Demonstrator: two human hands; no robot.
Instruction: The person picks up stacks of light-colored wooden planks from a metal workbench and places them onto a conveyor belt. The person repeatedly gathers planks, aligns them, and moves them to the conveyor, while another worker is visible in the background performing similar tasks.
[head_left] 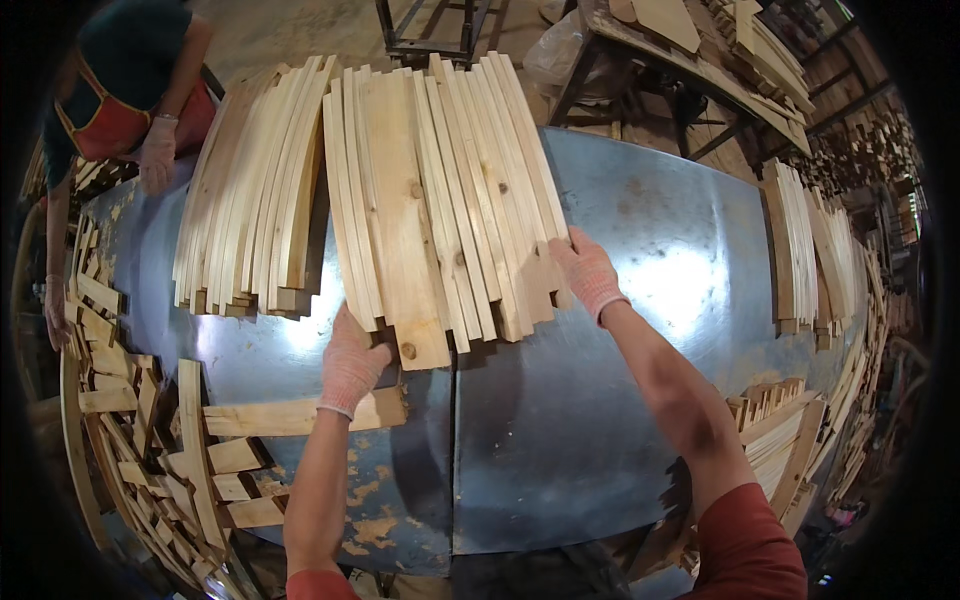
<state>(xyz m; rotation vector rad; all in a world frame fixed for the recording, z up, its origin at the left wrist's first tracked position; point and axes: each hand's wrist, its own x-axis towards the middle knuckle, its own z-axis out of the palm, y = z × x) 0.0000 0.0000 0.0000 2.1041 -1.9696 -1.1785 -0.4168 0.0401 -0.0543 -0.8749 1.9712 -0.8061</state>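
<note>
A broad bundle of pale wooden strips, with one wider board among them and uneven near ends, lies in front of me on the metal tabletop. My left hand, in a pinkish knit glove, grips the bundle's near left corner, its thumb apart and its fingertips hidden by the wood. Against the right side, close to the near end, my gloved right hand is closed on the edge strips. A second bundle of strips lies just left, with a narrow gap between the two.
At the far left stands a co-worker with gloved hands. Short wood offcuts pile up along the left, near a flat board. More strips stand at the right edge. Behind is a wooden bench.
</note>
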